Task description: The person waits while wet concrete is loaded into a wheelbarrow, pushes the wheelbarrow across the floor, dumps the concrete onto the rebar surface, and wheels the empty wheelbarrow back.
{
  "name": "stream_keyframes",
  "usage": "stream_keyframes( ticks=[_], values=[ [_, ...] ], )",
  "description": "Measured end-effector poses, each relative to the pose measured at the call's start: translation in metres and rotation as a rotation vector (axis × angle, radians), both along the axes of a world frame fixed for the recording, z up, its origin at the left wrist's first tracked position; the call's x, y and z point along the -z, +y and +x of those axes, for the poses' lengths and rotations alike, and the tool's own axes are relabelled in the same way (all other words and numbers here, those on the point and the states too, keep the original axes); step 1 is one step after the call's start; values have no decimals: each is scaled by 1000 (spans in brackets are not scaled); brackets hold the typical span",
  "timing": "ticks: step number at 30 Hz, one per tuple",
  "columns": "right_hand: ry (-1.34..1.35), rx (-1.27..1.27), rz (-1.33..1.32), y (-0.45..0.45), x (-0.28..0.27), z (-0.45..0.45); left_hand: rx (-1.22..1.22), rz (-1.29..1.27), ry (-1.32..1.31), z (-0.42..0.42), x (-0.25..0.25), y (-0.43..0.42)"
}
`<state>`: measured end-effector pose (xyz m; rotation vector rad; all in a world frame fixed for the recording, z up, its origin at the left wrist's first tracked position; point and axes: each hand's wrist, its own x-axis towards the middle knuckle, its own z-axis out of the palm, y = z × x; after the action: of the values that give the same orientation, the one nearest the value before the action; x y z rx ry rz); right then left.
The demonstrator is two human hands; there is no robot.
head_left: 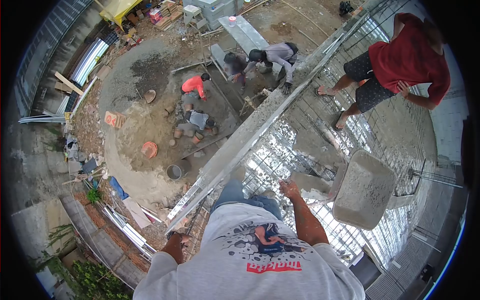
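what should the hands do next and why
Probably bring the left hand across toward the wheelbarrow: the right hand is out on the wheelbarrow's side of the body, while the left is on the opposite side. Whether either hand grips anything is unclear.

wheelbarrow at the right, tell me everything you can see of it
The wheelbarrow is grey. Its tray, rounded at the corners and metal-looking, is smeared with cement-like residue, its inside turned toward the camera. It sits over rebar, past the right hand; whether that hand grips a handle is unclear. No wheel clearly shows.
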<state>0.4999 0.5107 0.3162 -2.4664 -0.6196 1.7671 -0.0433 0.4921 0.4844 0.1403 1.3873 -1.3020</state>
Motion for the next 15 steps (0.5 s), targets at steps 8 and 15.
stream_keyframes(
  ticks=[8, 15],
  values=[
    [48, 173, -35, -33, -13, 21, 111, -10, -58, -14, 23, -21],
    [98, 248, -69, -38, -7, 24, 235, 2, -210, -29, 42, -37]
  ],
)
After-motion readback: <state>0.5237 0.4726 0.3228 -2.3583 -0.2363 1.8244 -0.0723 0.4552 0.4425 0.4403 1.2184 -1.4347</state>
